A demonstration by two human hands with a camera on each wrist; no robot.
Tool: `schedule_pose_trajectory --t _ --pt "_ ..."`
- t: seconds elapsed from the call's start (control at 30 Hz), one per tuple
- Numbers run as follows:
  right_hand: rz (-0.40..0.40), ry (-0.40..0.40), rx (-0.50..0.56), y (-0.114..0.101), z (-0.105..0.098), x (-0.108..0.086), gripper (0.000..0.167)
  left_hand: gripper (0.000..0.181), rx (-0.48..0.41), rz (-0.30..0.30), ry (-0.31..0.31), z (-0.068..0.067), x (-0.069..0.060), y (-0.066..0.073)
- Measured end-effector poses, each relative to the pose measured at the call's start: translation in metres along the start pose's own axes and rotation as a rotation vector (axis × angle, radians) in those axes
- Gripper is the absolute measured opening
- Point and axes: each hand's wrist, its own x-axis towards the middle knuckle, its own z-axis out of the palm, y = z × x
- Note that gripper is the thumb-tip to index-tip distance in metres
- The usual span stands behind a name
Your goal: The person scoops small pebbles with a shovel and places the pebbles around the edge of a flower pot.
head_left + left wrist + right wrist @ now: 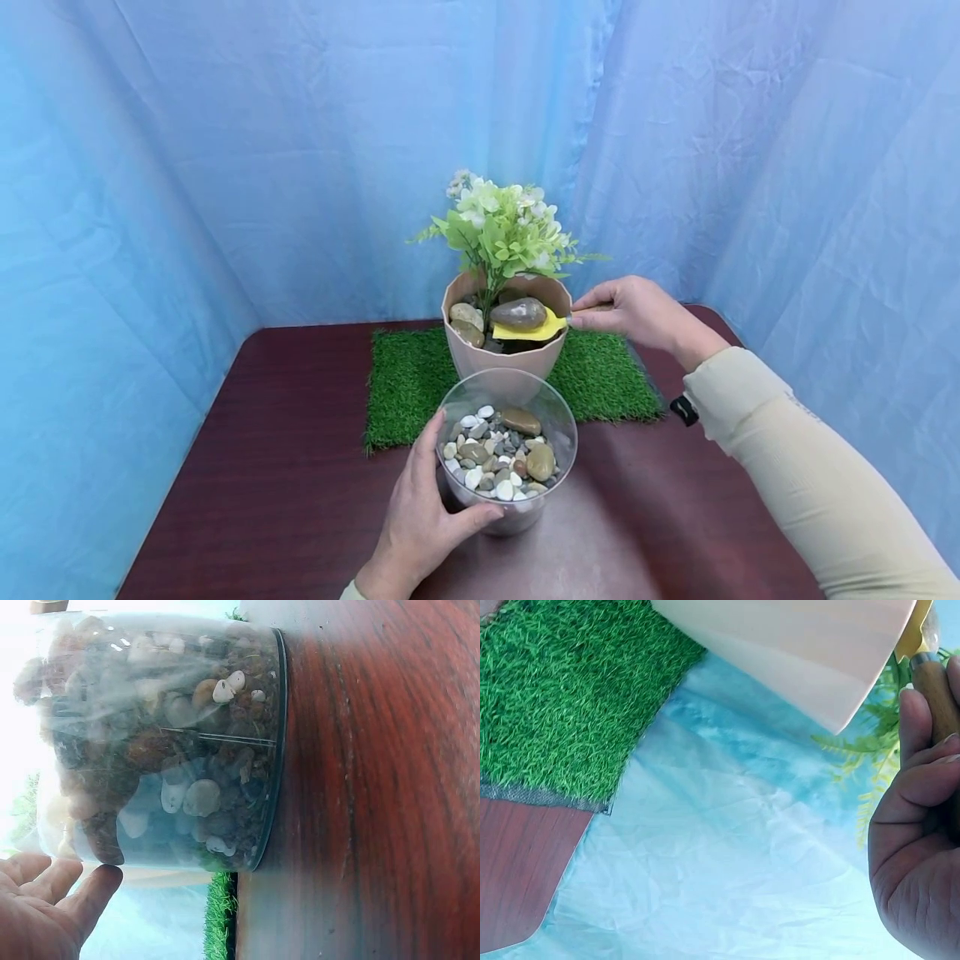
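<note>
My right hand (pixel 633 315) grips the wooden handle (pixel 936 694) of a small trowel with a yellow blade (pixel 531 328). A large grey-brown stone (pixel 519 312) lies on the blade, inside the rim of a pale pink pot (pixel 504 362). White flowers with green leaves (pixel 510 229) stand in the pot beside tan stones (pixel 467 315). Nearer stands a clear round container (pixel 566 433) of mixed pebbles (pixel 201 796). My left hand (pixel 423 508) holds its left side, thumb at the front rim; the fingers (pixel 94 896) touch its wall in the left wrist view.
The pot stands on a green grass mat (pixel 405 383), whose right part (pixel 570 705) shows in the right wrist view. Beneath is a dark red wooden table (pixel 277 450). Blue curtains (pixel 300 167) hang behind and at both sides.
</note>
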Motion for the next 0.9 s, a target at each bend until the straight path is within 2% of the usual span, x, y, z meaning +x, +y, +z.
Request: schedule_pose_trajectory --t 0.4,0.63,0.9 --pt "-0.022 -0.078 -0.003 0.015 -0.005 0.012 0.03 0.13 0.007 -0.003 -0.005 0.001 -0.001 -0.001" --pt "-0.016 -0.09 0.014 0.019 -0.006 0.017 0.027 0.13 0.012 -0.001 -0.007 0.001 -0.001 -0.001" --pt "-0.017 -0.145 0.018 0.02 -0.011 0.023 0.035 0.13 0.02 0.0 0.003 0.0 0.0 0.0"
